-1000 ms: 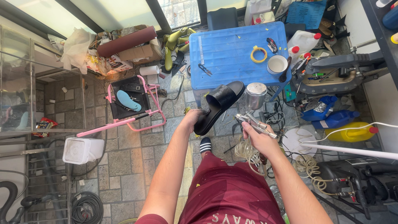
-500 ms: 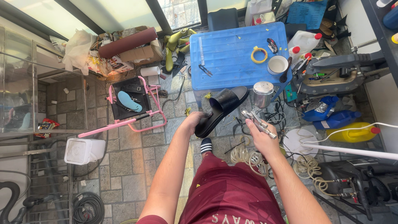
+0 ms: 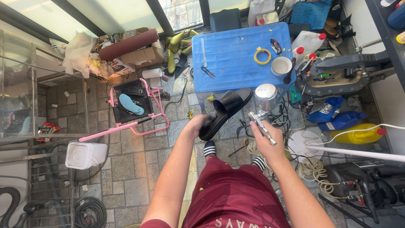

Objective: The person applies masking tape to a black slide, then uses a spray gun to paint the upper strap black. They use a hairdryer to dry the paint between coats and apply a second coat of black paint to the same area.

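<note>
A pink frame [image 3: 126,122] stands on the stone floor at left, holding a black tray with a light blue insole [image 3: 130,104]. The left hand [image 3: 195,126] is closed around the heel end of a black sandal [image 3: 224,111], which slants up and right from it, toe near the blue counter [image 3: 236,55]. Just right, the right hand [image 3: 266,140] grips a metal spray gun [image 3: 261,126], its silver cup [image 3: 266,96] beside the sandal's toe.
</note>
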